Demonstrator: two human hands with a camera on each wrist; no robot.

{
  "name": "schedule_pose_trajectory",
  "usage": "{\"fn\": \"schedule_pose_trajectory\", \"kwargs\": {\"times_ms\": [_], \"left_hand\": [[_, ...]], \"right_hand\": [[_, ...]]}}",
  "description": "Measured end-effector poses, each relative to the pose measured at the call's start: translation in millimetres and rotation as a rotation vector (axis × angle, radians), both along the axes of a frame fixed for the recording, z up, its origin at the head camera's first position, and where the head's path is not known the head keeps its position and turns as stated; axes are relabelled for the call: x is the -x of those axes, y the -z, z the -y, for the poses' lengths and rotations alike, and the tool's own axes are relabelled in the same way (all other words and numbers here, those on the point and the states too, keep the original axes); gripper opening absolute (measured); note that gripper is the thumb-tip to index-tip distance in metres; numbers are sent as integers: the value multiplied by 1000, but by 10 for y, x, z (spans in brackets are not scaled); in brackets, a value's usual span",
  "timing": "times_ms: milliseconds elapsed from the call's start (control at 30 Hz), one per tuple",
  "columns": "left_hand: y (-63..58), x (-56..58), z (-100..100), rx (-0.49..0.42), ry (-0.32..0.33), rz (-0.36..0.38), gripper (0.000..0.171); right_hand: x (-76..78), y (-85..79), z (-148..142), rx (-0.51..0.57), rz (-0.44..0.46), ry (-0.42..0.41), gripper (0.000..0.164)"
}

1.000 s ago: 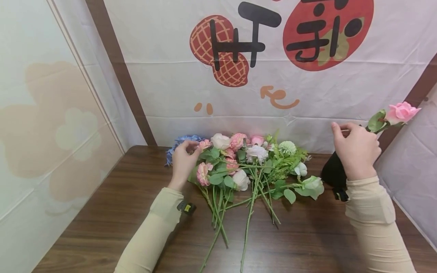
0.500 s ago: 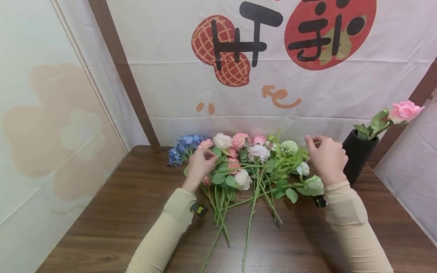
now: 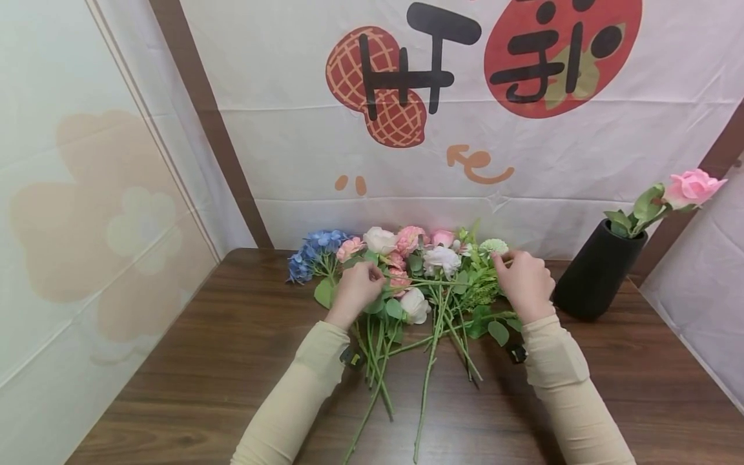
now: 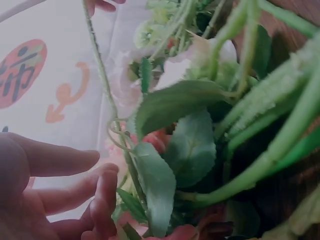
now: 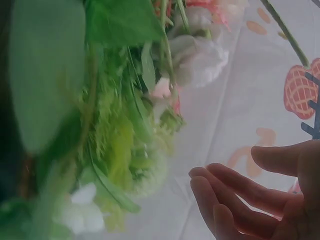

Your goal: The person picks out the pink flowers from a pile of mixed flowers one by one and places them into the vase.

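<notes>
Over the left part of a pile of artificial flowers hovers my left hand (image 3: 356,292), thumb and fingers loosely bent. The left wrist view shows that hand (image 4: 62,187) with a gap between thumb and fingers, beside a thin stem (image 4: 102,75) and green leaves (image 4: 192,145). My right hand (image 3: 527,287) is above the pile's right end, near a pale green pompon flower (image 3: 493,245) and ferny greenery (image 3: 479,284). In the right wrist view the fingers (image 5: 245,192) are relaxed and hold nothing. The pile includes a white flower (image 3: 442,259) and a cream rose (image 3: 415,306).
A black vase (image 3: 599,274) with a pink rose (image 3: 694,187) stands at the right of the wooden table (image 3: 174,381). Blue hydrangeas (image 3: 316,250) lie at the pile's left end. Several green stems (image 3: 430,374) point toward the front. A printed cloth (image 3: 302,161) hangs behind.
My right hand has moved left from the vase to the flower pile, leaving the vase and its pink rose in view. My left hand has shifted right and slightly down over the flowers.
</notes>
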State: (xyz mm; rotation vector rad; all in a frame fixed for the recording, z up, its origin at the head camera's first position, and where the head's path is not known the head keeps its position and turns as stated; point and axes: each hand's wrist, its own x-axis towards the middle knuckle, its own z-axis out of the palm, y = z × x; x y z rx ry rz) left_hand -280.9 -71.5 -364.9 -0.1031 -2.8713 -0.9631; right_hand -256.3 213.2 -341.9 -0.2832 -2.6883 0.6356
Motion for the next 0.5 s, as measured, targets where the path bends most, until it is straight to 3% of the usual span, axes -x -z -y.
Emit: {"fn": "schedule_pose_trajectory", "kwargs": {"times_ms": [267,500], "left_hand": [[57,-17,-32,166,13,33,13],[55,-52,-39,280,-17,25,25]], "right_hand": [[36,103,77,21,75,-25,46],[23,67,76,22,67,-22,47]]}}
